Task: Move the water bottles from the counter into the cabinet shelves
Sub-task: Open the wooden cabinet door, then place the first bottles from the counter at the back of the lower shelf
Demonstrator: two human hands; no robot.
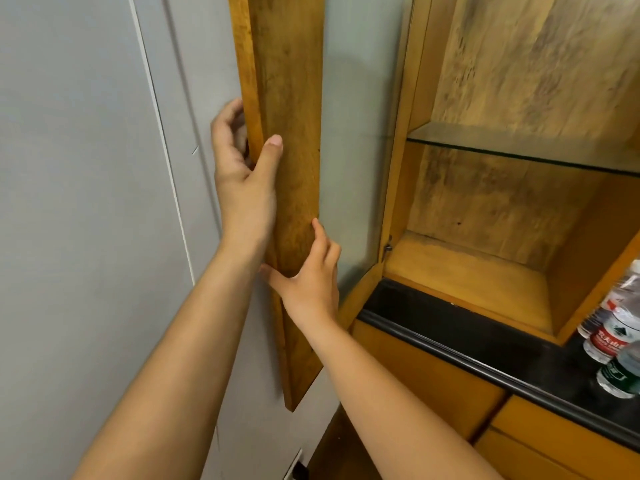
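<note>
The clear plastic water bottles, some with red labels and one with a green label, stand bunched together at the far right on the black stone counter, partly cut off by the picture's edge and well apart from both hands. Just behind and above them the wooden cabinet stands open, showing a bare wooden floor and a glass shelf higher up, with nothing on either. The cabinet's swung-open door, a tall glass panel in a brown wooden frame, is seen nearly edge-on against the grey wall. The left hand grips the frame's outer edge: its fingers curl round behind the wood and its thumb presses flat on the near face. The right hand sits lower on the same frame, fingers spread and loosely open, the index fingertip and thumb touching the wood without closing around it. Both bare forearms reach up from the bottom of the picture. Below the counter are orange-brown wooden drawer fronts.
</note>
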